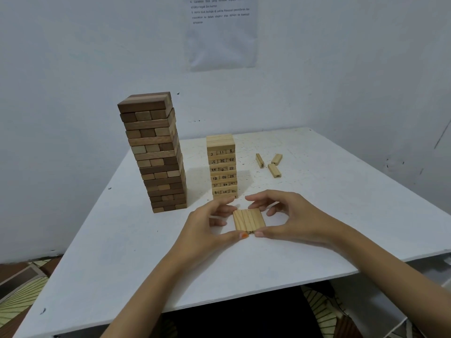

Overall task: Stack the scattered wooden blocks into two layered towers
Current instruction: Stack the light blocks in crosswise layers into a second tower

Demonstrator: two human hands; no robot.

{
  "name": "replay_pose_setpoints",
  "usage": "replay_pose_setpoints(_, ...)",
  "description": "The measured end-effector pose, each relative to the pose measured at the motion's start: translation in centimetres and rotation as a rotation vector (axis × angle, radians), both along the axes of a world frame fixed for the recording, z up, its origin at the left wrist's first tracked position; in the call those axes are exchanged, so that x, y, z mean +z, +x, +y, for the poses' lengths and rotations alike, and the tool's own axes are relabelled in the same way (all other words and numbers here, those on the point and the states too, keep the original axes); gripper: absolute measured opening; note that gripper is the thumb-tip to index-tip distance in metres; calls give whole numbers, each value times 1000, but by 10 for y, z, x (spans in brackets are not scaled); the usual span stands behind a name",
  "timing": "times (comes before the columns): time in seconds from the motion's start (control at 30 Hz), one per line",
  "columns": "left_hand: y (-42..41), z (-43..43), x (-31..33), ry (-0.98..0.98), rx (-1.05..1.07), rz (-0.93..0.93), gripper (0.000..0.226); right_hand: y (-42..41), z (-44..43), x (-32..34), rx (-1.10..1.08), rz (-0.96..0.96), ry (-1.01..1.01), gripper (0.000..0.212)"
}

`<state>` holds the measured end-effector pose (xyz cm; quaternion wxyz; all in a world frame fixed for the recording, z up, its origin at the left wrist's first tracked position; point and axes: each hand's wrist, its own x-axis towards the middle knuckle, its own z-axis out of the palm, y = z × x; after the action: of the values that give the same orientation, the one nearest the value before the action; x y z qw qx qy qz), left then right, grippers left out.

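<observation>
Your fingers [266,233] on left hand [207,225] and right hand [292,215] pinch one row of three pale blocks [249,222] just before the numbered tower [222,167]. One taller dark tower [156,154] stands to its left, and three loose blocks [274,170] lie to its right on the tabletop [117,245].

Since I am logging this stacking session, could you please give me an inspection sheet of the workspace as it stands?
Surface: white table, with speckled marks towards the back.
Job's things: tall dark tower on the left; shorter pale numbered tower beside it; three loose blocks lying further right; row of three blocks side by side in front of the pale numbered tower.
Clutter: nothing seen.
Hands: left hand and right hand both pinch the row of three blocks, thumbs at its near end.
Cables: nothing seen.
Surroundings: wall with a printed sheet; patterned floor covering below.
</observation>
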<state>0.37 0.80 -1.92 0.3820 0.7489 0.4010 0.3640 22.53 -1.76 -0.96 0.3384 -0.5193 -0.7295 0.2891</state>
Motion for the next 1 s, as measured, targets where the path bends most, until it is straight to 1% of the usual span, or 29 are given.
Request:
replay_pose_setpoints(0.17, 1, -1, 2, 28, -12, 14, 72, -1, 2, 0, 3, 7, 22, 66)
replay_pose_setpoints(0.3, 1, -4, 3, 26, 8, -11, 75, -1, 3, -2, -1, 37, 33, 71)
replay_pose_setpoints(0.43, 1, -7, 4, 40, 41, -45, 77, -3, 2, -3, -2, 68, 51, 68)
replay_pose_setpoints(0.63, 2, -9, 5, 44, 53, -103, 70, -6, 0, -1, -13, 71, 76, 60)
replay_pose_setpoints(0.77, 2, -12, 7, 44, 91, -197, 70, -8, -3, 3, -31, 112, 131, 55)
replay_pose_setpoints(0.87, 1, -15, 16, 92, 91, -261, 69, -8, -2, 17, -5, 130, 185, 55)
replay_pose_setpoints(1.0, 1, -23, 37, 175, 104, -392, 61, -10, 0, 43, 33, 159, 250, 54)
